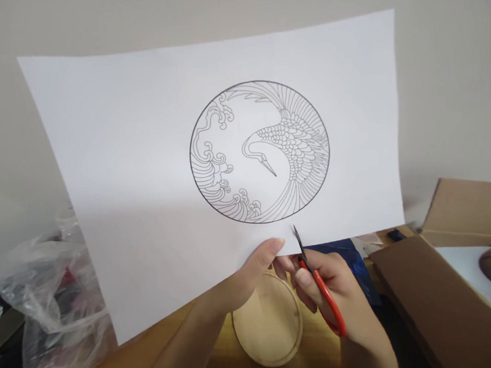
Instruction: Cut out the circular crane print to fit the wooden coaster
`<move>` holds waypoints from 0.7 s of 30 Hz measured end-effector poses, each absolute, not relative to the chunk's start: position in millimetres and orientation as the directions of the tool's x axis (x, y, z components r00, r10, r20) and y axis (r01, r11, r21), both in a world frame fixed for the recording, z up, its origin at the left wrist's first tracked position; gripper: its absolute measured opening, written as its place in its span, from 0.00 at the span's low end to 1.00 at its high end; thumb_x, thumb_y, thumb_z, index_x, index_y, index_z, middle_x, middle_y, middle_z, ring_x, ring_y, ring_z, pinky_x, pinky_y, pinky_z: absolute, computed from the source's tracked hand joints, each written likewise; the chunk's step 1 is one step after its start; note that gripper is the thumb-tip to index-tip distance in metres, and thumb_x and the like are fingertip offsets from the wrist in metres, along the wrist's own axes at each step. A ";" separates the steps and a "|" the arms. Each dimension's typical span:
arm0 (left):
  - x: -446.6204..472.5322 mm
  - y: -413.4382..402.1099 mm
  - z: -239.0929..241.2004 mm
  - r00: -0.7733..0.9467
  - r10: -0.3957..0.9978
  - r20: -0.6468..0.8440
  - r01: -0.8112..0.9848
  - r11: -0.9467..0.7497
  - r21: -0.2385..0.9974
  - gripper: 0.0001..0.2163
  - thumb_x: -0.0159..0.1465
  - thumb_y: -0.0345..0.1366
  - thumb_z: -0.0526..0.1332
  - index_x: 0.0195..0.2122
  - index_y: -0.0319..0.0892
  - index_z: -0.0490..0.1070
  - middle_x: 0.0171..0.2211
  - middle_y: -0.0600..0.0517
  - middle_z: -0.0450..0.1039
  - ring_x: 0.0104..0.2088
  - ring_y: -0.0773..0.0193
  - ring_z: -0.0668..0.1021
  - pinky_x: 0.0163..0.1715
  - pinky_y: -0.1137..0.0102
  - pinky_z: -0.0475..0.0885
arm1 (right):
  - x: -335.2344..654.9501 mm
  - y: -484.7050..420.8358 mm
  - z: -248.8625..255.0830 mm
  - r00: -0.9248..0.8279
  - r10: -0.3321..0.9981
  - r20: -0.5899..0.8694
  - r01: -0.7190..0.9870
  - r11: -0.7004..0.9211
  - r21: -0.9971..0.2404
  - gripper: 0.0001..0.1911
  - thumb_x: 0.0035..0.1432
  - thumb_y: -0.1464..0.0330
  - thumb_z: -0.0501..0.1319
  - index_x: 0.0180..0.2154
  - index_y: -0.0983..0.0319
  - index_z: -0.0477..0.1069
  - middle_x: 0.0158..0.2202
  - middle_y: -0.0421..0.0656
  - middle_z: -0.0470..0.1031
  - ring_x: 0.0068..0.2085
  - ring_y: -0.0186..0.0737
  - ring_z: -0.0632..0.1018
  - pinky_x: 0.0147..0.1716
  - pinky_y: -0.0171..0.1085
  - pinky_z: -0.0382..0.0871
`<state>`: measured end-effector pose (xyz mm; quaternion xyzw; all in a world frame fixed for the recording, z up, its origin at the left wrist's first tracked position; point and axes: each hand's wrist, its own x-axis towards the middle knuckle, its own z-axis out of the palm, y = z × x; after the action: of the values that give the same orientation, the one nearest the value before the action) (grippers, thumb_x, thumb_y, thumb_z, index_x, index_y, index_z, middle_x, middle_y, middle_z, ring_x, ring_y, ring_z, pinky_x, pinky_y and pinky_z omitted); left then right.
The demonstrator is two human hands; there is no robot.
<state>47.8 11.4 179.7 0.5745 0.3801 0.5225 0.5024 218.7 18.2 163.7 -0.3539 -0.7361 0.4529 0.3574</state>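
A large white sheet of paper [134, 160] stands upright in front of me, printed with a crane and curling waves inside a black-outlined circle. My left hand [258, 272] pinches its lower edge, thumb on the printed side and fingers behind. Red-handled scissors [330, 303] are in my right hand [335, 282]. Their dark blades point upward, with the tips at the paper just below the circle. One blade seems to lie in front of the sheet; whether it is cutting I cannot tell. Under the hands, a round wooden disc [268, 326] with a rim rests on the table.
An open cardboard box [452, 303] stands at the right, with white material inside. Crumpled clear plastic bags [62, 317] lie at the left of the wooden table [214, 360]. A dark blue packet [360, 268] is behind my right hand. A plain wall [211, 8] rises behind.
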 end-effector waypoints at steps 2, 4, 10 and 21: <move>47.9 11.3 180.4 0.175 0.962 0.211 -0.078 -0.200 0.977 0.17 0.66 0.40 0.54 0.20 0.45 0.71 0.22 0.55 0.74 0.28 0.64 0.77 0.38 0.70 0.72 | 217.8 17.8 164.6 -0.489 0.845 0.215 0.196 0.347 -0.917 0.21 0.62 0.54 0.54 0.24 0.62 0.61 0.15 0.34 0.55 0.17 0.28 0.56 0.17 0.32 0.49; 48.1 11.3 181.1 0.191 0.959 0.208 -0.072 -0.197 0.978 0.17 0.66 0.40 0.53 0.21 0.44 0.71 0.22 0.54 0.74 0.27 0.64 0.77 0.37 0.69 0.73 | 217.4 17.4 165.5 -0.490 0.841 0.230 0.189 0.360 -0.914 0.21 0.62 0.54 0.54 0.24 0.62 0.61 0.15 0.34 0.55 0.18 0.29 0.56 0.18 0.32 0.49; 48.7 11.2 182.0 0.212 0.958 0.195 -0.088 -0.180 0.980 0.16 0.65 0.40 0.54 0.21 0.43 0.71 0.21 0.54 0.73 0.26 0.64 0.77 0.36 0.69 0.73 | 218.5 16.4 166.1 -0.503 0.832 0.235 0.169 0.361 -0.917 0.21 0.63 0.55 0.53 0.24 0.62 0.61 0.15 0.34 0.55 0.18 0.29 0.56 0.19 0.32 0.51; 49.3 10.7 178.6 0.214 0.966 0.144 -0.087 -0.128 0.988 0.17 0.64 0.45 0.54 0.21 0.44 0.71 0.21 0.54 0.72 0.27 0.63 0.77 0.38 0.67 0.74 | 219.1 16.6 165.5 -0.499 0.853 0.152 0.195 0.281 -0.940 0.23 0.60 0.50 0.55 0.24 0.62 0.61 0.14 0.33 0.53 0.17 0.27 0.54 0.16 0.32 0.47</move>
<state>49.3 10.7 178.6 0.5668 0.3880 0.4926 0.5344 219.1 16.6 165.5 -0.3628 -0.7222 0.4774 0.3449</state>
